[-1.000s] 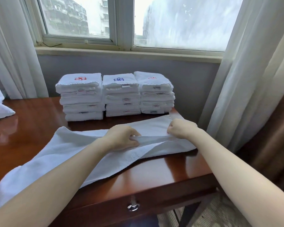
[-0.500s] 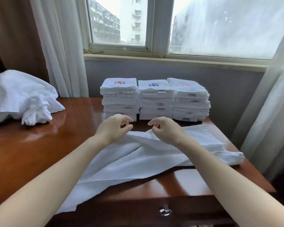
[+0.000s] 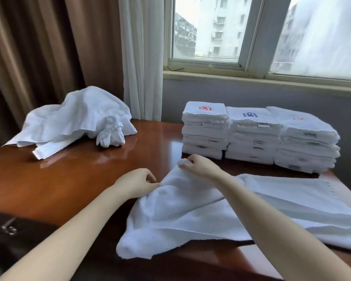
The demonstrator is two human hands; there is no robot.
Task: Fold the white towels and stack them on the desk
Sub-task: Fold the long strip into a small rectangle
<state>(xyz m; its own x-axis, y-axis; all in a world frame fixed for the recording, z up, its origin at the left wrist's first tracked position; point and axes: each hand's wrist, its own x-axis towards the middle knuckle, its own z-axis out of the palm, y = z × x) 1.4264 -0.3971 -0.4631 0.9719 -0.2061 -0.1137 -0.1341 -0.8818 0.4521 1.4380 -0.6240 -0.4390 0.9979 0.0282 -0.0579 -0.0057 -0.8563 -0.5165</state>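
Towel [image 3: 190, 211] lengthwise left-right, left end pinched by left hand [image 3: 137, 184] and right hand [image 3: 201, 166]

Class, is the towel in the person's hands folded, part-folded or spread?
Part-folded: the towel lies in overlapping layers; left hand and right hand pinch its raised end.

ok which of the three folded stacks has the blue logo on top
The middle stack: its top towel carries a blue emblem, while the left stack and right stack show red ones.
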